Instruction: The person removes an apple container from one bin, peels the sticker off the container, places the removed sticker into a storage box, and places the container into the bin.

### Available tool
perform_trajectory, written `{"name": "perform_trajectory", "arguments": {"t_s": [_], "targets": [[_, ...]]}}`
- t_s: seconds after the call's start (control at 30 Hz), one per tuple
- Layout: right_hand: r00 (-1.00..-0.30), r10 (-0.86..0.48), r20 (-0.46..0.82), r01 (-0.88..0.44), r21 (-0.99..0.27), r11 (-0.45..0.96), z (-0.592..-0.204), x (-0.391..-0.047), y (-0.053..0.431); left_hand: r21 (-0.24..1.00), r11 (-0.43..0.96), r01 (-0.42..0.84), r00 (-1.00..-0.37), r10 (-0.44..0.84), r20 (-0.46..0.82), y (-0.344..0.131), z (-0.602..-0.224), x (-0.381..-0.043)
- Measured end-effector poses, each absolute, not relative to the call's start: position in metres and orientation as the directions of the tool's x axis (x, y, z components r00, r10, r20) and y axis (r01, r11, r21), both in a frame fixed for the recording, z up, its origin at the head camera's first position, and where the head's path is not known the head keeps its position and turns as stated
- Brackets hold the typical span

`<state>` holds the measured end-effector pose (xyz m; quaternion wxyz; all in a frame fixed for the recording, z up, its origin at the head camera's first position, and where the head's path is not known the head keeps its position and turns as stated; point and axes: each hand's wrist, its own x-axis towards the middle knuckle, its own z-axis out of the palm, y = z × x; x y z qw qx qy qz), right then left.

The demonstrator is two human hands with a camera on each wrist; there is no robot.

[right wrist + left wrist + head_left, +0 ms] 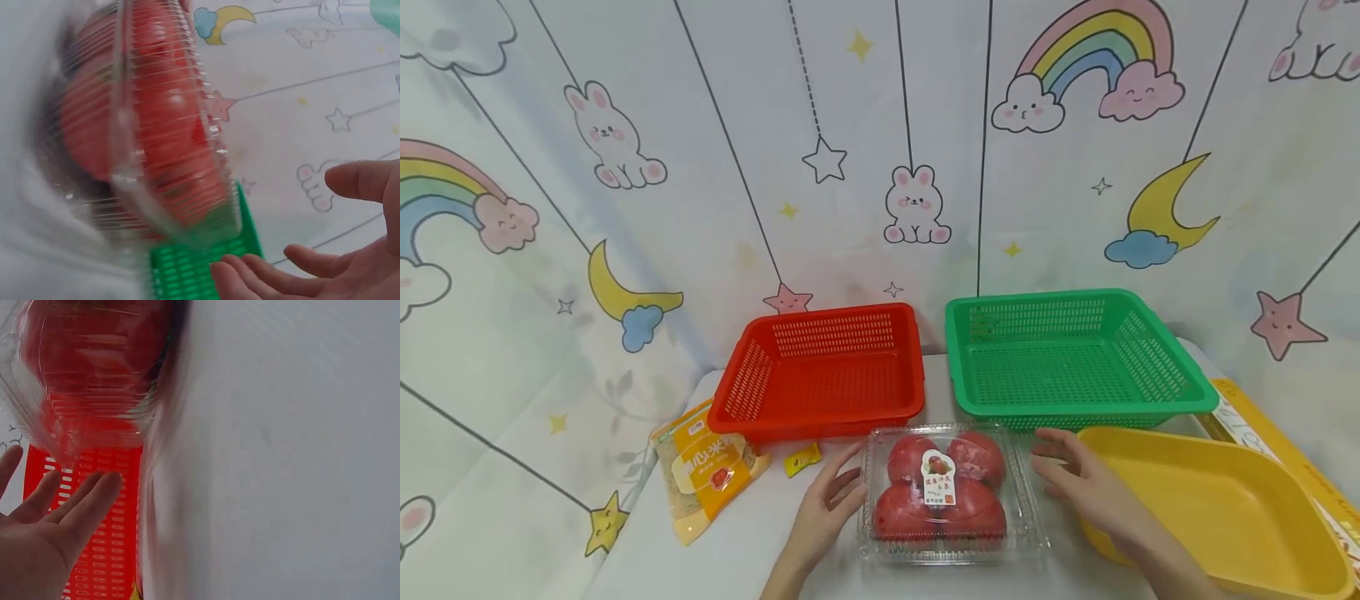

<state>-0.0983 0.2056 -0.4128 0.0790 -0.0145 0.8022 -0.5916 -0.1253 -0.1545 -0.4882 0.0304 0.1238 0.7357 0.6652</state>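
A clear plastic box (1026, 525) with several red tomatoes (973, 504) inside lies on the table between my hands, lid closed, a white label (937, 479) on top. Just off its left side is my left hand (829, 508), its fingers relaxed and holding nothing. The left wrist view shows the left fingertips (109, 484) apart from the box. My right hand (1086, 483) hovers by the right side of the box, near the yellow tub (1217, 500). Its fingers are spread and loosely bent around nothing; in the right wrist view a gap separates the right hand (350, 262) from the box.
Behind the box stand a red basket (835, 383) and a green basket (1067, 375). An orange and clear food bag (707, 471) and a small yellow packet (802, 459) lie at the left. A patterned cloth (850, 208) hangs behind the table.
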Motion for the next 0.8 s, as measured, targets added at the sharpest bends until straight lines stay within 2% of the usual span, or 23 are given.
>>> {"name": "perform_trajectory", "arguments": {"t_s": [0.1,0.2,0.57,0.8], "targets": [[-0.993,-0.108,-0.040,-0.005,-0.922,0.387,-0.398,-0.104,0.203,0.971,0.116,0.210,-0.961,0.206,0.183,-0.150,-0.490,-0.128],[-0.989,-0.148,0.011,-0.072,-0.908,0.413,-0.388,-0.112,0.197,0.958,0.147,0.247,-0.955,0.205,0.214,-0.146,-0.489,-0.130],[-0.931,-0.366,0.009,-0.145,-0.926,0.348,-0.390,-0.147,0.158,0.950,0.186,0.250,-0.954,0.212,0.210,-0.141,-0.490,-0.133],[-0.892,-0.452,0.011,-0.206,-0.899,0.387,-0.396,-0.157,0.141,0.959,0.167,0.230,-0.959,0.207,0.194,-0.141,-0.493,-0.133]]}}
